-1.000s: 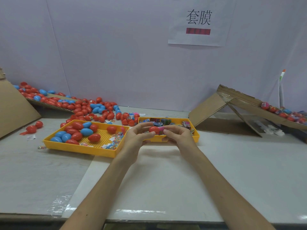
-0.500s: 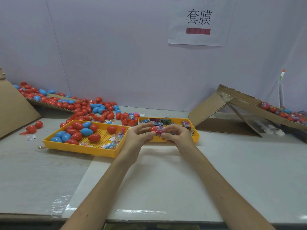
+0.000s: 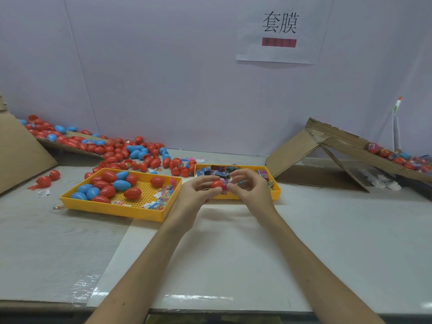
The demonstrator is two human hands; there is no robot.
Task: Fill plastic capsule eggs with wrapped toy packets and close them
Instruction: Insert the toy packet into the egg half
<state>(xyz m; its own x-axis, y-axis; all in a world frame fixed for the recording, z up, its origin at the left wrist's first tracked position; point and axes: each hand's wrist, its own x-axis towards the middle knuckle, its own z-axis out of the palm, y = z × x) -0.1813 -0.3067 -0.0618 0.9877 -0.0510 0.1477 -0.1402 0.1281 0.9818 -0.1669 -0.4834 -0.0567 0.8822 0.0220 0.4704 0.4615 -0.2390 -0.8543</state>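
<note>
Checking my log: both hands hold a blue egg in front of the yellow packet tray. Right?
No. The head view shows the egg held by the left hand and right hand is red, not blue; it is in front of the yellow packet tray.

red egg (image 3: 217,184) partly behind fingers (image 3: 214,190), packet (image 3: 225,183) too small to read, red label (image 3: 279,42) blurred

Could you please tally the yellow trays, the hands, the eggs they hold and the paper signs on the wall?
yellow trays: 2
hands, left hand and right hand: 2
held red egg: 1
paper sign: 1
Total: 6
</note>
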